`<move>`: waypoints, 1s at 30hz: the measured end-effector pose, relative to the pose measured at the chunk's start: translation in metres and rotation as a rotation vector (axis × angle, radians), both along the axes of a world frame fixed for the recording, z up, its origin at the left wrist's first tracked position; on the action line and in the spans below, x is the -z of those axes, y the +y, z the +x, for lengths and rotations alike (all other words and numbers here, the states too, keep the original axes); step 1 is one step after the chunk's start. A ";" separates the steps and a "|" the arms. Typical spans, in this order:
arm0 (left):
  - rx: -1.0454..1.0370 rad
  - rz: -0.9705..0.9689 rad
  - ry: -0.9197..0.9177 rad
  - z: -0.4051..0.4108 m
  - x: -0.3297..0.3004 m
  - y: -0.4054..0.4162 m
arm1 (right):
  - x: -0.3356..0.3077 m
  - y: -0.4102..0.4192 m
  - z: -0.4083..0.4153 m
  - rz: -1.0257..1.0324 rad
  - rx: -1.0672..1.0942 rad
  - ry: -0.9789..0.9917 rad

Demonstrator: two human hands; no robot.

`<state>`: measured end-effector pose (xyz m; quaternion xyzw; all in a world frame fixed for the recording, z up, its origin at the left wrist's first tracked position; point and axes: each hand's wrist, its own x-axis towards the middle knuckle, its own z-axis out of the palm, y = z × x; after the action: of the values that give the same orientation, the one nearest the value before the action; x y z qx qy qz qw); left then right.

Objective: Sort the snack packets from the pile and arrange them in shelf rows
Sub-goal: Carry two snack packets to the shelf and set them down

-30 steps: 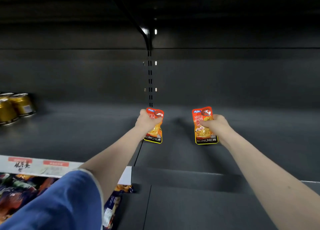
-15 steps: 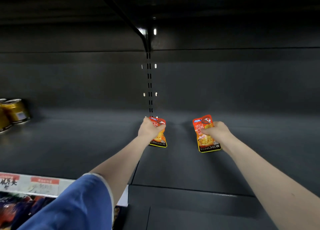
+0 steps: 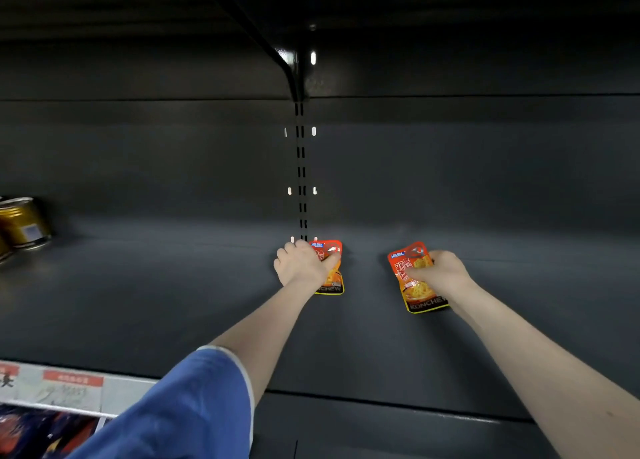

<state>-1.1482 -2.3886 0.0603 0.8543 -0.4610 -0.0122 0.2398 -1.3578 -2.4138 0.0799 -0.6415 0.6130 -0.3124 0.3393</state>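
Two orange-red snack packets marked KONCHEW are at the back of a dark grey shelf point(image 3: 173, 302). My left hand point(image 3: 301, 264) grips the left packet point(image 3: 331, 278), thumb across its front; most of it is hidden behind the hand. Its lower edge sits on or just above the shelf, close to the back wall. My right hand point(image 3: 440, 273) holds the right packet point(image 3: 412, 278) by its right side, thumb on the front, tilted slightly left. Its bottom edge is at the shelf surface.
Gold tins point(image 3: 22, 223) stand at the far left of the same shelf. A slotted upright point(image 3: 300, 167) runs down the back wall between the bays. Price labels point(image 3: 62, 386) line the left shelf's front edge, with colourful packets point(image 3: 41, 434) on the shelf below.
Both hands have reached farther back into the shelf and lowered the packets toward its surface. The camera has moved closer and tilted up a little.
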 end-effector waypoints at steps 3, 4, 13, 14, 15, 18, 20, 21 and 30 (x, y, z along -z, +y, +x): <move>-0.005 0.018 -0.055 0.000 0.001 0.000 | 0.002 -0.002 0.003 -0.010 0.013 0.024; -0.002 0.026 -0.062 0.000 0.001 0.000 | 0.002 -0.002 0.004 -0.010 0.017 0.026; 0.035 -0.039 0.141 0.012 -0.010 0.020 | -0.003 0.011 0.003 0.033 0.003 -0.279; 0.028 -0.068 0.154 0.016 -0.012 0.027 | -0.004 0.014 0.005 0.050 -0.007 -0.324; 0.015 -0.092 0.155 0.021 -0.013 0.035 | -0.006 0.016 0.007 0.064 -0.020 -0.361; -0.051 -0.101 0.146 0.037 -0.012 0.062 | -0.008 0.025 0.021 0.089 -0.096 -0.397; -0.082 -0.086 0.145 0.046 -0.010 0.078 | -0.009 0.034 0.035 0.093 -0.148 -0.388; -0.092 -0.082 0.144 0.051 -0.009 0.086 | -0.009 0.038 0.042 0.090 -0.171 -0.379; -0.087 -0.089 0.191 0.091 -0.008 0.112 | -0.007 0.062 0.099 0.076 -0.156 -0.269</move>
<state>-1.0575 -2.2770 0.0682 0.8570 -0.3986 -0.0625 0.3205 -1.2585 -2.3518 0.0867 -0.6261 0.5219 -0.3448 0.4655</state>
